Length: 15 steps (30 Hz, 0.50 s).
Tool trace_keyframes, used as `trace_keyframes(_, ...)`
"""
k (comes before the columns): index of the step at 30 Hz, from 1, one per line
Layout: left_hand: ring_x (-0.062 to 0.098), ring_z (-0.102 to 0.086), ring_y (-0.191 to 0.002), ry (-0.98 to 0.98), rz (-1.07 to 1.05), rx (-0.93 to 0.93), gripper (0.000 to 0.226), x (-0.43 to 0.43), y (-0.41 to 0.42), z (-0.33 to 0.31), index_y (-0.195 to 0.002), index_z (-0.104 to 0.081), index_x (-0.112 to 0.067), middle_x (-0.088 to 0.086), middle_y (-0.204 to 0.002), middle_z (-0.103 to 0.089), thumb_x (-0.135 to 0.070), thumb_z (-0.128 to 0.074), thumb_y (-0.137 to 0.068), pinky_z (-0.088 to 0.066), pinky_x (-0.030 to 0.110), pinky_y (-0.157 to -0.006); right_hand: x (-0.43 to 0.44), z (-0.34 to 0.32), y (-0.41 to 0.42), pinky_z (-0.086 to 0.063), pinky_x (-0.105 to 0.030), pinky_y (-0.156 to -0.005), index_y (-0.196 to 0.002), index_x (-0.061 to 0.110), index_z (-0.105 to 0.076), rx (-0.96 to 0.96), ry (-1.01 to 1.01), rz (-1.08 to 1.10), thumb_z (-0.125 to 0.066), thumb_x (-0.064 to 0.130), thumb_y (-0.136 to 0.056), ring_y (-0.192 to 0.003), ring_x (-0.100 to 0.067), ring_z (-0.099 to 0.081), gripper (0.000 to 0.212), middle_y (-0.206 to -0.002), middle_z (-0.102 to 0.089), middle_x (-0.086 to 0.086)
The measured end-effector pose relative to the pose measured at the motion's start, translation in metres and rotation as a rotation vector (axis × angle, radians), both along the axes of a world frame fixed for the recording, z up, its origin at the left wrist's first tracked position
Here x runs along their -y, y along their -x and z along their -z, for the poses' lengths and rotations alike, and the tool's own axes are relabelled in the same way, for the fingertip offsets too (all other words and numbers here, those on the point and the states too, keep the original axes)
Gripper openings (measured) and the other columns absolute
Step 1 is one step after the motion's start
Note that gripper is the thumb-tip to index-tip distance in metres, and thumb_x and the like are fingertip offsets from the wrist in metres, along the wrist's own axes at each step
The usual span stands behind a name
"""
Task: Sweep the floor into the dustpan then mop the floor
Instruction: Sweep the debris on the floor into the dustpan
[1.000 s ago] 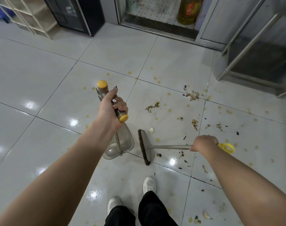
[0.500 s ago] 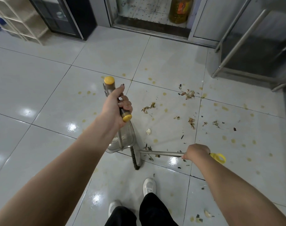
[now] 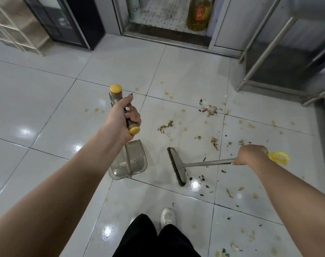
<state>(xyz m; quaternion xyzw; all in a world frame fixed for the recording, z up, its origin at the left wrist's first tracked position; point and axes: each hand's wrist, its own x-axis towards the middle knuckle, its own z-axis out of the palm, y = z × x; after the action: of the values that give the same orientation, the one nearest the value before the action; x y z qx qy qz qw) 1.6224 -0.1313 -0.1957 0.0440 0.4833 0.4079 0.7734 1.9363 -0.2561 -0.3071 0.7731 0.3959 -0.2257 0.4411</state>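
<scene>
The left hand (image 3: 123, 117) is closed tight round the brown handle w/ yellow caps, just left of the frame's middle. That handle runs down to the clear plastic dustpan (image 3: 129, 162), which sits on the shiny white tile floor (image 3: 46, 101) w/ its mouth facing right. The right hand (image 3: 250, 154) is a closed fist on the thin grey metal pole of the small broom w/ dark bristles (image 3: 176, 166), at the right-middle of the frame. A yellow loop (image 3: 278, 158) sticks out behind that fist.

The broom head is near the dustpan but not touching; there's a bare gap btwn them. Brown & green food scraps (image 3: 210, 110) lie at the upper right of the middle, more bits by the broom & at the bottom right. Yellow spots dot the tiles.

I think both tools are light & stiff, easy w/ one hand each. The bristles look soft & bendy. The pan may slide on slick tile, so press it down. Hold the pole low, like now, for short strokes. Scraps look wet & may smear.

A big bottle of yellow oil (image 3: 198, 14) stands at the top, w/ an orange label. Can't read it. No other writing is clear.
</scene>
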Motion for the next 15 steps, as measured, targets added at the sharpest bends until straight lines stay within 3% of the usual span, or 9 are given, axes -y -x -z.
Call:
trace_keyframes(5, 0.003, -0.029, -0.025, 0.001, 0.028, 0.017, 0.034, -0.027, 0.01, -0.004, -0.062, -0.04, -0.02, -0.01, -0.038, -0.03, -0.024, -0.057, -0.091, -0.026, 0.012, -0.028, -0.033, -0.003, 0.012, -0.038, -0.029, -0.078, -0.099, 0.018, -0.052, -0.106, -0.064, 0.118, -0.044, 0.067, -0.085, -0.083, -0.02, -0.053, 0.052, -0.071, -0.049, 0.004)
trace_keyframes(10, 0.002, -0.029, -0.025, -0.002, 0.067, 0.047, 0.036, -0.079, 0.016, -0.008, -0.06, -0.039, -0.02, -0.01, -0.036, -0.03, -0.024, -0.056, -0.092, -0.027, 0.012, -0.028, -0.082, 0.02, 0.047, -0.043, -0.027, -0.073, -0.118, 0.012, -0.057, -0.239, -0.131, 0.279, -0.045, 0.064, -0.087, -0.08, -0.019, -0.058, 0.062, -0.075, -0.055, 0.001)
trace_keyframes(15, 0.002, -0.029, -0.025, 0.02, 0.159, 0.056, 0.039, -0.146, 0.021, -0.01, -0.057, -0.038, -0.019, -0.01, -0.037, -0.029, -0.023, -0.058, -0.09, -0.027, 0.012, -0.027, -0.153, 0.036, 0.081, -0.04, -0.024, -0.059, -0.129, 0.007, -0.051, -0.314, -0.154, 0.466, -0.041, 0.063, -0.089, -0.057, -0.015, -0.047, 0.069, -0.066, -0.049, -0.001)
